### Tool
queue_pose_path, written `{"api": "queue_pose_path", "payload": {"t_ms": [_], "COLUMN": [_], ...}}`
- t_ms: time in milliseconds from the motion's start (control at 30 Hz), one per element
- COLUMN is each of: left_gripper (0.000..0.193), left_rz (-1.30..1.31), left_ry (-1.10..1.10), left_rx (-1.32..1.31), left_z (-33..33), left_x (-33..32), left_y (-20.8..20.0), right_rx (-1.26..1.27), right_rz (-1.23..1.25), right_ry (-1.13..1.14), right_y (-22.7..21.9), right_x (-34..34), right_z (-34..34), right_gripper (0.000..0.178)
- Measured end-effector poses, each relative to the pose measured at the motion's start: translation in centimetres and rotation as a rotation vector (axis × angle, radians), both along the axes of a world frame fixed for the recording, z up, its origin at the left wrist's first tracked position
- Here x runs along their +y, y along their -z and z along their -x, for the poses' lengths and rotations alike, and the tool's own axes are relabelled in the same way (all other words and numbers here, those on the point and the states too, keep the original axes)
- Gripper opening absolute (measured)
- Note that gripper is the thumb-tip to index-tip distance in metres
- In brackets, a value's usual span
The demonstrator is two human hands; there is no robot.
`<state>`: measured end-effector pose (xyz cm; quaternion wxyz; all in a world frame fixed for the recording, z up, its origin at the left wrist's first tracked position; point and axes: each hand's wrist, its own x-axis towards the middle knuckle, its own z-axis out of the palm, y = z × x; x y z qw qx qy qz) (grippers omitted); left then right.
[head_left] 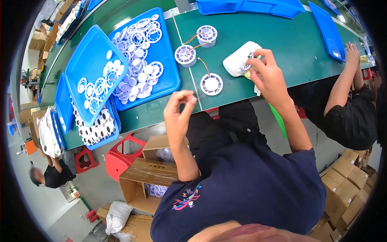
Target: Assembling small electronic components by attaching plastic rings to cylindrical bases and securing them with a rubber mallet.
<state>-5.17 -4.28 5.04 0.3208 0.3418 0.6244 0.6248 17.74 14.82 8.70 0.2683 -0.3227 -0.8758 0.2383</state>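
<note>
My right hand [268, 74] pinches a small pale grey-white piece [247, 63], whose kind I cannot make out. It is held over a white wrapped bundle [234, 60] lying on the green table. My left hand [179, 115] hovers near the table's front edge, fingers curled, thumb slightly apart, and nothing shows in it. Between the hands lies a round white slotted part [211, 84] with a short orange wire rising from it. Farther back stand two white cylindrical housings with slotted tops, a nearer one [186, 55] and a farther one [207, 36], with orange wires between them.
A blue tray [171, 76] of white rings and discs lies to the left, another blue tray [76, 60] tilted over it. Blue bins [250, 7] line the back. A co-worker's arms [342, 80] rest at the right. Red stools [115, 159] and cardboard boxes [139, 177] stand below.
</note>
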Motion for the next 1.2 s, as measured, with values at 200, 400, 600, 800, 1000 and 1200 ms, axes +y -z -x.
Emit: {"api": "queue_pose_path", "payload": {"t_ms": [200,400,600,800,1000,1200], "left_gripper": [0.085,0.081,0.087,0.086,0.084,0.086], "left_rz": [0.084,0.099,0.072,0.066,0.033,0.014], "left_ry": [0.065,-0.016,-0.058,-0.064,-0.067,-0.083], "left_rx": [0.404,0.548,0.671,0.729,0.738,0.709], "left_z": [-3.2,-4.7,-5.0,-5.1,-5.1,-5.1], "left_x": [2.1,4.3,5.5,5.1,5.1,4.8], "left_y": [0.0,1.0,1.3,1.7,1.7,2.0], "right_rx": [0.141,0.155,0.151,0.173,0.099,0.105], "right_rz": [-0.132,-0.161,-0.300,-0.265,-0.266,-0.314], "right_ry": [0.084,0.123,0.163,0.094,0.134,0.113], "right_y": [1.3,1.7,1.9,1.8,1.8,1.8], "right_x": [0.2,-0.1,0.2,0.2,-0.4,-0.4], "right_z": [0.9,1.9,2.4,2.3,2.3,2.2], "right_gripper": [0.026,0.030,0.039,0.046,0.035,0.024]}}
